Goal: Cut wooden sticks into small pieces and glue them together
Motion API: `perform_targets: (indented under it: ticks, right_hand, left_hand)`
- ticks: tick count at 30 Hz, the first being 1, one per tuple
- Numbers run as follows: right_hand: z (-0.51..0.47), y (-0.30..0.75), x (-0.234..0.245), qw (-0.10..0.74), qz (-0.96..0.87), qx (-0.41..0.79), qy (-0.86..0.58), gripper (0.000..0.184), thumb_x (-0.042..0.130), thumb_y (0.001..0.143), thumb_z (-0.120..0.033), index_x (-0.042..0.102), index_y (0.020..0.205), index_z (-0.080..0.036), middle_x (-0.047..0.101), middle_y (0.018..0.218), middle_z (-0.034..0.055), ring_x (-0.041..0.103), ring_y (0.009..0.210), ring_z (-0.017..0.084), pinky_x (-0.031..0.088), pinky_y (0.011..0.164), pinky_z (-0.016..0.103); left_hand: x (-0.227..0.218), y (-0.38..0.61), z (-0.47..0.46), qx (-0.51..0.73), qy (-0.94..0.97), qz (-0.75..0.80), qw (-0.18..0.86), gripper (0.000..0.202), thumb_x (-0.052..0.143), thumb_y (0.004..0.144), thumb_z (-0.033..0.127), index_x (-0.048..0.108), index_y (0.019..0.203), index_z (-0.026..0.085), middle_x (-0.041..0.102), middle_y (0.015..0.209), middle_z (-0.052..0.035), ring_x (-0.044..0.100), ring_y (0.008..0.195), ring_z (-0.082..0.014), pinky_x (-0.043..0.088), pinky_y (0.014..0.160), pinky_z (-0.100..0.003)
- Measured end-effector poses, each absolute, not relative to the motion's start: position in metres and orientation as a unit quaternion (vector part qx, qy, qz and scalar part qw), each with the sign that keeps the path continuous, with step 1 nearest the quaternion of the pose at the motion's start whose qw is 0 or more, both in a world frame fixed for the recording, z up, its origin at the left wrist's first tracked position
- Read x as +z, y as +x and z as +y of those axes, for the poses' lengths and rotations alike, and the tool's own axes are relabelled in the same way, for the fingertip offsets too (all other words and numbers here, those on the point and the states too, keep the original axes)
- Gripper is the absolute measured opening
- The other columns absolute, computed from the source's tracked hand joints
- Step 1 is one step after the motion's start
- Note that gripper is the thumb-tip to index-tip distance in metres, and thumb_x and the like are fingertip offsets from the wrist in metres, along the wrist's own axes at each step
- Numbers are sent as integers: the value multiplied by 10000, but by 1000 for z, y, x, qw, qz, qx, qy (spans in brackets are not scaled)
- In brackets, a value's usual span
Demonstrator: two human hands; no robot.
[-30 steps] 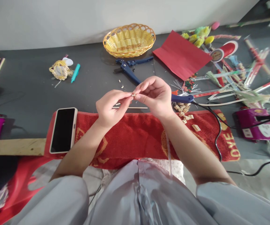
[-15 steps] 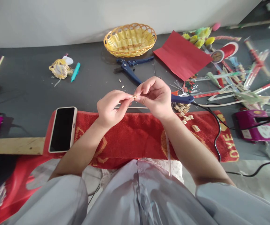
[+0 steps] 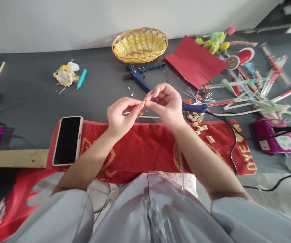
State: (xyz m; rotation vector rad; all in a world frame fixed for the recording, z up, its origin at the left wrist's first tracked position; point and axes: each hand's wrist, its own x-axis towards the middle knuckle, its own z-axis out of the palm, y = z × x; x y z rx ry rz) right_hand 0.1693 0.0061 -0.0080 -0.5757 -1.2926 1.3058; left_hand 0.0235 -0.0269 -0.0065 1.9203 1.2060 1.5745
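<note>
My left hand (image 3: 121, 114) and my right hand (image 3: 166, 103) meet fingertip to fingertip above the far edge of a red towel (image 3: 145, 148). Both pinch one small tan bead-like piece (image 3: 143, 102) between thumb and fingers. A thin wooden stick (image 3: 141, 116) lies on the dark table just under the hands. A heap of several small tan pieces (image 3: 198, 122) rests on the towel to the right of my right wrist. A thin clear strand (image 3: 182, 165) hangs down near my right forearm.
A phone (image 3: 67, 140) lies on the towel's left end. Blue pliers (image 3: 141, 75), a yellow wicker basket (image 3: 139, 44) and a red sheet (image 3: 195, 60) lie beyond the hands. Sticks and trimmings clutter the right, with a black cable (image 3: 233, 141) and purple boxes (image 3: 274, 140).
Both hands stay pinched together on the small piece, with only slight shifts of the fingers. The view has moved a little.
</note>
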Motion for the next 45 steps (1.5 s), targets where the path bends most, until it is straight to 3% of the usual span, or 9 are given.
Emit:
perform_targets:
  ticks: [13,20,25,31,38,41,45]
  right_hand:
    - [3,172,-5,560,-575,540,-253,421,778,708,-464,440,797,-229,666,826,-18,675,786,108,597,737,284]
    - [5,176,-4,556,-599,534,-218,352,780,727,-380,479,813,-221,654,824,-18,649,788,90,574,749,264]
    - [8,177,-6,554,-617,515,-218,316,761,750,-364,490,816,-217,643,824,-14,623,756,85,552,721,262]
    - [7,177,-7,564,-641,475,-214,220,719,785,-258,512,839,-209,612,836,-5,613,791,100,529,766,282]
    - [5,179,-4,539,-713,370,-253,98,623,803,-195,529,827,-206,596,838,12,574,779,123,501,750,313]
    - [5,180,-4,515,-750,306,-280,78,595,796,-161,539,829,-205,603,832,18,563,783,135,484,752,321]
    - [9,181,-2,483,-759,276,-339,50,583,820,-230,544,829,-200,600,799,15,529,738,136,457,734,316]
  left_hand:
    - [-4,21,-25,529,676,473,199,273,640,833,451,598,941,203,704,753,7,669,590,-75,532,553,-190]
    - [1,17,-16,508,632,471,348,363,730,716,518,641,734,167,676,586,11,640,477,-89,492,434,-185]
    - [1,17,-15,496,583,461,449,396,744,697,526,689,777,142,717,635,-33,678,512,-127,508,433,-208]
    - [5,17,-16,469,528,461,538,388,777,669,494,701,808,140,726,670,-39,690,548,-133,502,439,-201]
    - [12,14,-14,433,424,470,642,327,826,606,407,711,748,136,684,607,4,607,465,-62,453,421,-152]
    - [11,14,-12,426,404,482,650,307,827,592,387,708,724,136,657,571,20,555,412,-41,408,380,-144]
    - [11,13,-8,451,393,517,612,294,817,583,374,695,701,134,632,543,32,511,374,-30,374,350,-146]
